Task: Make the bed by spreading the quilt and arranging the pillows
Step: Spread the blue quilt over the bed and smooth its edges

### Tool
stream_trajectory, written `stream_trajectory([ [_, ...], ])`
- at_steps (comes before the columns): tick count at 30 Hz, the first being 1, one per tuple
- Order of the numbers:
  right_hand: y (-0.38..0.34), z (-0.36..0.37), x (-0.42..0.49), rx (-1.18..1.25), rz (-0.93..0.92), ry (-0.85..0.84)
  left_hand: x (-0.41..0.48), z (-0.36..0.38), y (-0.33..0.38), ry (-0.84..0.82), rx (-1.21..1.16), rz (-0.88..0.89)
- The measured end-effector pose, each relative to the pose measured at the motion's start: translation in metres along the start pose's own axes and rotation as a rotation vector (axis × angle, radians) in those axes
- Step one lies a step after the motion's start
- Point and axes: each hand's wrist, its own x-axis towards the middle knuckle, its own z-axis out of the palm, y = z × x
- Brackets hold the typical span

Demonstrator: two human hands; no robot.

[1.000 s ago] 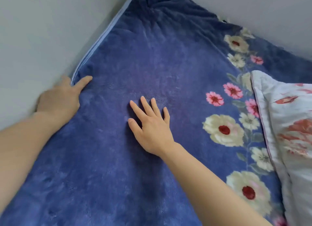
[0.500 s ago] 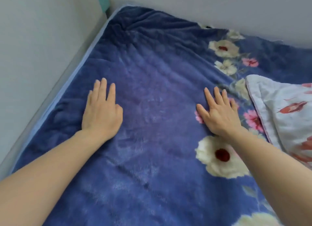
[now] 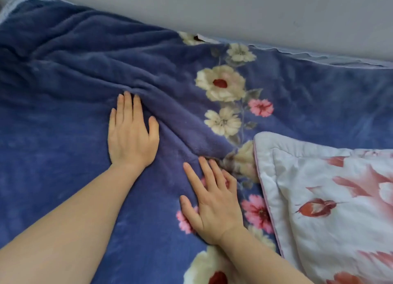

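Head view: blue floral quilt spread over the bed, against the wall.
Left hand: flat, fingers spread, pushing a ridge.
Right hand: flat, splayed, apparently smoothing.
Pillow: right, atop quilt.

Wall: plain pale grey, running across the far side, matte and bare.
Bed edge: meets the wall directly along the far side.
Light: soft, even daylight, with no hard shadows.
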Motion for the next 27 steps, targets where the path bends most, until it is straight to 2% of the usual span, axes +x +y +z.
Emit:
stream_trajectory([
  [3,0.008,-0.015,0.025,0.003,-0.106,-0.004,0.009,0.004,0.002,0.006,-0.013,-0.009],
  [5,0.025,-0.03,0.07,0.03,-0.239,0.032,0.011,0.003,0.004,0.0,-0.01,-0.032],
  [7,0.046,-0.049,0.134,0.051,-0.247,0.106,0.014,0.003,0.006,-0.014,-0.01,-0.045],
  [10,0.081,-0.083,0.232,0.109,0.067,0.144,0.017,0.004,0.007,-0.047,0.004,-0.062],
  [12,0.113,-0.104,0.281,0.119,0.318,0.003,0.017,0.004,0.006,-0.059,0.009,-0.065],
  [14,0.14,-0.126,0.315,0.097,0.482,-0.16,0.019,0.004,0.006,-0.073,0.015,-0.076],
  [16,0.149,-0.135,0.319,0.034,0.56,-0.361,0.02,0.002,0.007,-0.088,0.017,-0.078],
  [18,0.154,-0.123,0.313,-0.113,0.508,-0.455,0.019,0.001,0.007,-0.108,0.021,-0.082],
  [20,0.156,-0.115,0.308,-0.198,0.418,-0.279,0.019,0.0,0.006,-0.117,0.023,-0.091],
  [23,0.155,-0.139,0.337,-0.027,0.43,0.187,0.02,-0.001,0.005,-0.119,0.009,-0.101],
  [24,0.156,-0.146,0.35,0.033,0.458,0.286,0.019,0.0,0.007,-0.115,0.011,-0.097],
  [25,0.153,-0.143,0.359,0.062,0.501,0.321,0.019,0.0,0.007,-0.114,0.009,-0.091],
  [27,0.141,-0.113,0.367,0.136,0.582,0.278,0.019,0.003,0.002,-0.086,0.001,-0.084],
])
